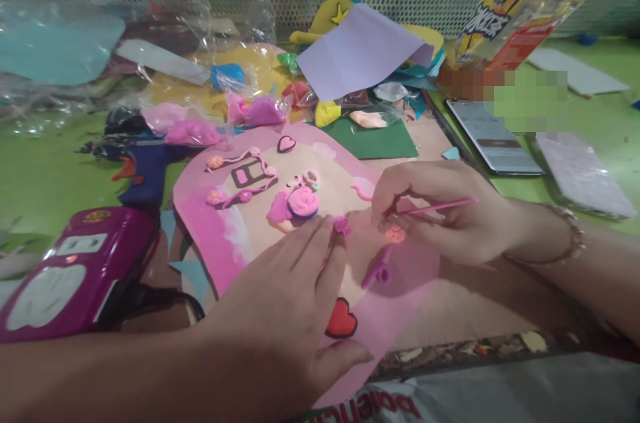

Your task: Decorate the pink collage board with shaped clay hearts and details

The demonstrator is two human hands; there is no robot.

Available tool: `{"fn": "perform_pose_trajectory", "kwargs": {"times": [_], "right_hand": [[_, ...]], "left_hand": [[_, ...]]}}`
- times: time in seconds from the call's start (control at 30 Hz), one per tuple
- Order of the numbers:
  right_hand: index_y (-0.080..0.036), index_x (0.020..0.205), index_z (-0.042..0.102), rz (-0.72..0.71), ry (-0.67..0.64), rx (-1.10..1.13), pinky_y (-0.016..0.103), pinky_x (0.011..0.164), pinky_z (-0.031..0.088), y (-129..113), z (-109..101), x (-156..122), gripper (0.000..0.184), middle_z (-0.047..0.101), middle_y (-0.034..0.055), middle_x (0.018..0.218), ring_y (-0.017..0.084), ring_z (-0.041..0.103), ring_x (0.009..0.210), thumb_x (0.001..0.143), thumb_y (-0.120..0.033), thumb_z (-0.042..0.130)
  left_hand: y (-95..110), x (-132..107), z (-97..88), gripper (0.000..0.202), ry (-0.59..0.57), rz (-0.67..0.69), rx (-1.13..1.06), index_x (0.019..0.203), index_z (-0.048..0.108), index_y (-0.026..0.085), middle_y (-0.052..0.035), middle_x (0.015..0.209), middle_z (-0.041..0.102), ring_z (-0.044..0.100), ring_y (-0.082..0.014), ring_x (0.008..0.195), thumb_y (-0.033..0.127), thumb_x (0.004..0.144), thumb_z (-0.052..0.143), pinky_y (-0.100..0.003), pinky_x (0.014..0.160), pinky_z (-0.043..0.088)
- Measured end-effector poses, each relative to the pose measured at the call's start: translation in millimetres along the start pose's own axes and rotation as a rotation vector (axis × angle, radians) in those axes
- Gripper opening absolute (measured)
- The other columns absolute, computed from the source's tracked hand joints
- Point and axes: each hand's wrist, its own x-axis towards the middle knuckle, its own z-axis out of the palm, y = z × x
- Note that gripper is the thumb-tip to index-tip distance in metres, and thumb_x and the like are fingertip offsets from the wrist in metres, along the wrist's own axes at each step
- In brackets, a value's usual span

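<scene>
My left hand lies flat, fingers stretched out, on a pink-edged painted cutout. At its fingertips sits a small pink clay flower; whether they touch is unclear. Closed in a pinch, my right hand holds a thin pink stick over the cutout's right side. Just under those fingers is an orange-pink clay flower, with a purple clay piece below it. A pink clay spiral, a flowered clay strand and a red heart also lie on the cutout.
A blue glue gun and a magenta device with a black cable are at left. Bagged clay and a lilac sheet lie behind. At right are a phone, a pale case and a plastic packet.
</scene>
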Motion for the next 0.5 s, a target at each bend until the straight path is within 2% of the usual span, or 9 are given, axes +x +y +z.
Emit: {"fn": "perform_pose_trajectory", "kwargs": {"times": [0.33, 0.5], "right_hand": [[-0.020, 0.088, 0.053, 0.008, -0.003, 0.000, 0.023, 0.061, 0.049, -1.0, 1.0, 0.4, 0.030, 0.061, -0.0001, 0.076, 0.011, 0.057, 0.067, 0.071, 0.004, 0.047], [-0.022, 0.087, 0.052, -0.008, -0.028, -0.042, 0.025, 0.061, 0.050, -1.4, 0.6, 1.8, 0.026, 0.062, 0.0011, 0.078, 0.013, 0.059, 0.069, 0.072, -0.002, 0.048]], "left_hand": [[-1.7, 1.0, 0.0, 0.083, 0.008, -0.001, -0.012, 0.129, 0.048, -0.002, -0.0297, 0.136, 0.047, 0.045, -0.0405, 0.126, 0.064, 0.080, 0.055, -0.052, 0.100, 0.043], [-1.5, 0.4, 0.3, 0.083, 0.011, 0.004, -0.015, 0.129, 0.048, -0.002, -0.0301, 0.136, 0.047, 0.045, -0.0408, 0.125, 0.065, 0.080, 0.054, -0.053, 0.099, 0.044]]}}
